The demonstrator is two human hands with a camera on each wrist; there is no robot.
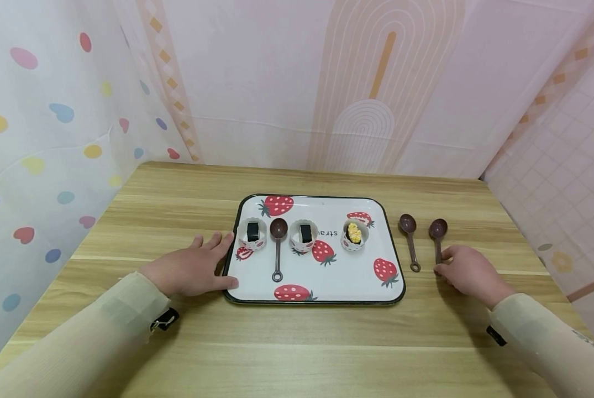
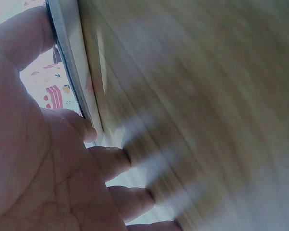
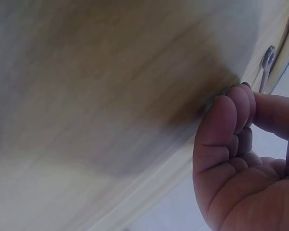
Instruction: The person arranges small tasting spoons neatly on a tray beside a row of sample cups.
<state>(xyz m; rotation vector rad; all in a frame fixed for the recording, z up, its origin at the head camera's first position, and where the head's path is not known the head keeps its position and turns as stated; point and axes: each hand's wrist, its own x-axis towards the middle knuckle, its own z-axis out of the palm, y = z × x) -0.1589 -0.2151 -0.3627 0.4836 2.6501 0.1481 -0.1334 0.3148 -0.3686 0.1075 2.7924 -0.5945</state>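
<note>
My left hand [image 1: 192, 268] lies with fingers spread at the left edge of a white strawberry-print tray [image 1: 346, 284]; the thumb touches its rim. To the right of the tray, my right hand [image 1: 468, 271] pinches the handle end of a brown measuring spoon [image 1: 438, 228], whose bowl points away. Between this spoon and the tray lies a second brown measuring spoon [image 1: 408, 224]. In the right wrist view, curled fingers [image 3: 214, 130] meet the thumb and hide most of the pinched handle. A third measuring spoon [image 1: 279, 229] sits on the tray between two paper cups.
The left paper cup [image 1: 252, 247] and middle paper cup [image 1: 304, 247] hold rice wrapped with dark seaweed. A right paper cup [image 1: 352, 247] holds a piece with yellow-white topping. Under everything is a wooden table [image 1: 297, 354], with patterned curtains [image 1: 257, 83] behind and beside it.
</note>
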